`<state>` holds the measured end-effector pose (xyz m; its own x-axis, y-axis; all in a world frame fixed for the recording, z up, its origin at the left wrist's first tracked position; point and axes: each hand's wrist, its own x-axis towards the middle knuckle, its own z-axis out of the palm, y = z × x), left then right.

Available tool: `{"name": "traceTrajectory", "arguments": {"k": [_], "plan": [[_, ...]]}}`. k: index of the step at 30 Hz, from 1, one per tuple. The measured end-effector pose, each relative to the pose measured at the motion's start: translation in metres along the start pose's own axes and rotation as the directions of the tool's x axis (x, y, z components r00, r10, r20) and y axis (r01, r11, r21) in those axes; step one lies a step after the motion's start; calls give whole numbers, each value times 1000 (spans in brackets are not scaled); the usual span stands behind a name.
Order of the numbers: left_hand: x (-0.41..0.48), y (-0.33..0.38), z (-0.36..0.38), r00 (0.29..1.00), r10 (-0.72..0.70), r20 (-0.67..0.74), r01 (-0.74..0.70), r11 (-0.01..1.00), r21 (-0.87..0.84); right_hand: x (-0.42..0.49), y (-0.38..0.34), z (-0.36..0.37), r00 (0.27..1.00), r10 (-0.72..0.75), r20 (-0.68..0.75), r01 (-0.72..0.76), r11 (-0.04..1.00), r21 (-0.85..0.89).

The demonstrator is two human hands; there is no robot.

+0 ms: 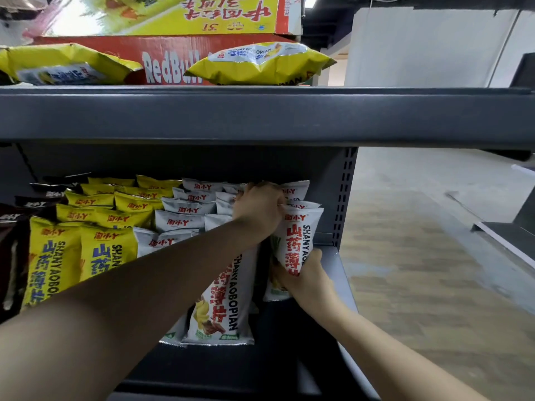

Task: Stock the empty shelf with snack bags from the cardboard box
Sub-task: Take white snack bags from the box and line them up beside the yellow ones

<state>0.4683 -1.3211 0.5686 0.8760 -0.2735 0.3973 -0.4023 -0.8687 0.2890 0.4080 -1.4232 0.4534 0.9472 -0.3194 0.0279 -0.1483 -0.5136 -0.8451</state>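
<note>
Yellow bags (pixel 107 256) marked SHANYAOBOPIAN fill the left rows of the shelf (pixel 333 267). At its right end, the left hand (pixel 259 209) curls its grip over the top of an upright white bag (pixel 299 235) lettered SHANYAO in red. The right hand (pixel 308 274) clasps its base.

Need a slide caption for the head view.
Left hand and right hand hold a white snack bag at the right end of the shelf, beside white bags and yellow bags.
</note>
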Motion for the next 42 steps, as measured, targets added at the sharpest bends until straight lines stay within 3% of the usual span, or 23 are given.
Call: {"name": "traceTrajectory", "arguments": {"k": [3,7,12,15,18,23,31,37,42], "plan": [[7,-2,1,999,29,29,-28,999,-22,0,-4,2,994,-35,-104,29,998,-50],[15,-5,5,997,72,-18,-72,997,2,-1,-4,5,991,-41,-125,39,999,-16],[21,-9,9,997,80,22,-82,994,79,3,-5,14,957,-196,-216,171,977,-130],[20,-11,13,991,132,-9,-128,971,204,7,-3,16,956,-221,-192,189,967,-172],[15,-8,19,970,233,-68,-206,937,282,9,3,12,970,-208,-128,195,975,-109],[13,1,25,953,291,83,-302,889,345,10,12,9,990,-117,-79,119,993,14],[17,2,17,947,228,226,-300,882,364,12,10,14,994,-68,-87,65,997,-32],[-2,7,9,966,259,8,-245,903,353,12,8,16,989,-76,-124,68,996,-65],[-35,17,-9,924,333,-186,-273,917,290,12,6,16,988,-93,-121,84,993,-81]]}}
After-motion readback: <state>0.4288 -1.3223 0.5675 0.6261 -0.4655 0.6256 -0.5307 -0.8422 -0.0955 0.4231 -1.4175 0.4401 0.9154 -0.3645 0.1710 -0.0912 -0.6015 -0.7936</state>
